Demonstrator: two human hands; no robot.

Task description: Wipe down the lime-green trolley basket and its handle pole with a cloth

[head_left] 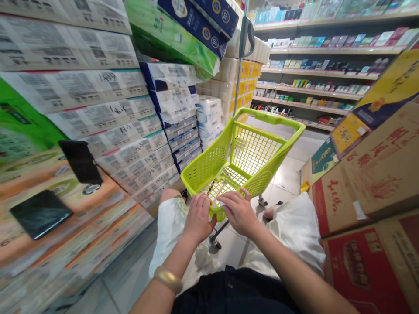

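A lime-green plastic shopping cart [253,150] with a grid basket stands between my knees, its near rim toward me and its handle at the far side. My left hand [199,218] is curled over the left part of the near rim. My right hand [238,211] is closed just beside it at the same rim, fingers bent. A small white thing [220,203] shows under its fingertips; its kind cannot be made out. The visible part of the basket floor is bare.
Two dark phones [81,161] [41,213] lie on stacked orange packs at left. Tall stacks of wrapped paper packs [114,109] rise behind them. Cardboard cartons [376,165] crowd the right side. Shelves of small boxed goods [327,41] line the back. Pale tiles [288,174] cover the floor.
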